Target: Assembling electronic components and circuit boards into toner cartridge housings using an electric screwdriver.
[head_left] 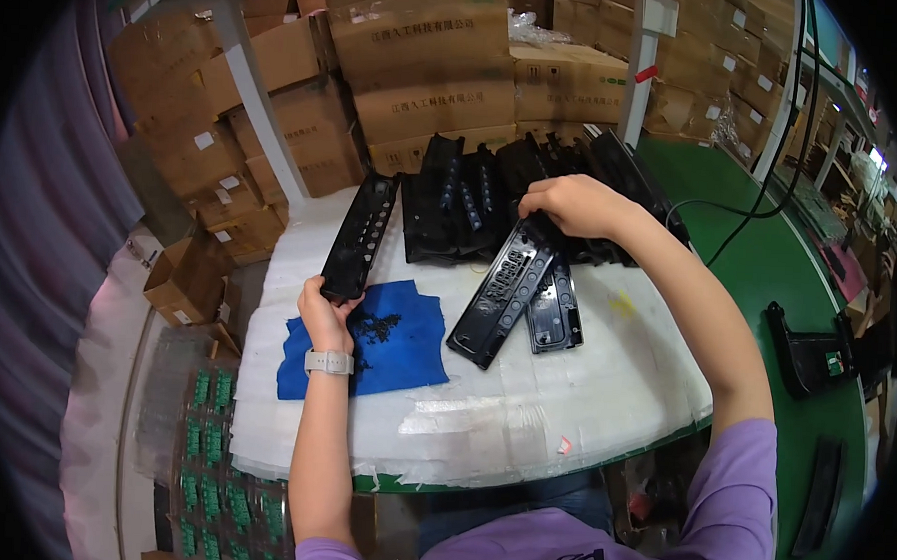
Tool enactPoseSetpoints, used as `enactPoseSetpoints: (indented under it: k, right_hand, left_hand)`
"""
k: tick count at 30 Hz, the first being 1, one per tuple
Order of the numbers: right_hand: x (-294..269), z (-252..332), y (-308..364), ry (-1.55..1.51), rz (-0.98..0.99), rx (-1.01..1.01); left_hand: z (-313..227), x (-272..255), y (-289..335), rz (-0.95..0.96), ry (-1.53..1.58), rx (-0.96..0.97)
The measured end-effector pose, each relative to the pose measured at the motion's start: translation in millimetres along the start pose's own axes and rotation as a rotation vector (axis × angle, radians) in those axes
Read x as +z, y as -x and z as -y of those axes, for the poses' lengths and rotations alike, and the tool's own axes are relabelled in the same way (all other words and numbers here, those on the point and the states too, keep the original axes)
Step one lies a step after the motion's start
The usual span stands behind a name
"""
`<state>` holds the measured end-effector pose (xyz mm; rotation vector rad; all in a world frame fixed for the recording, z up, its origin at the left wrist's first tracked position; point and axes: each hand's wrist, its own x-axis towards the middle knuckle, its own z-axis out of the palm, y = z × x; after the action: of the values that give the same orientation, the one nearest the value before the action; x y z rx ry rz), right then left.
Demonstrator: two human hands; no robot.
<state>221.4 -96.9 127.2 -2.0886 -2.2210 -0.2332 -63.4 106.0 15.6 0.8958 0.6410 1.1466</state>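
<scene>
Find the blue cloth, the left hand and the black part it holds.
Blue cloth (408,351): head view, bare right side.
Left hand (322,314): head view, its middle.
Black part (357,236): head view, its mid-length.

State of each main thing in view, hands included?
Left hand, gripping long black housing
Right hand, gripping black panel
Long black housing, held at near end
Black panel, held at far end, overlapping second panel
Second panel, partly covered
Blue cloth, spread out, small black parts on it
Wristwatch, strapped on left wrist
Low cardboard box at left, open

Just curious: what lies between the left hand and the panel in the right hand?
Blue cloth bearing small black pieces, then white padding: the head view shows this.
</scene>
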Motion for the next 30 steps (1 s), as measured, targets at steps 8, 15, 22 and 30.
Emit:
enactPoseSetpoints:
  k: [8, 15, 22, 30]
  right_hand:
    - [17.7, 21.3, 33.9, 0.076, -0.219, -0.234]
    - [30.6, 21.7, 53.0, 0.107, -0.377, -0.293]
    - [3.6, 66.3, 166.7, -0.156, -0.470, -0.040]
    - [21.9, 138.2, 212.4, -0.072, -0.123, 0.027]
  left_hand:
    - [2.2, 8.5, 7.2, 0.036, -0.060, -0.017]
    - [3.2, 9.8, 9.6, 0.028, -0.011, 0.005]
    - [1.7, 3.1, 3.5, 0.011, 0.018, 0.027]
    - [8.3, 0.9, 0.9, 0.088, 0.071, -0.065]
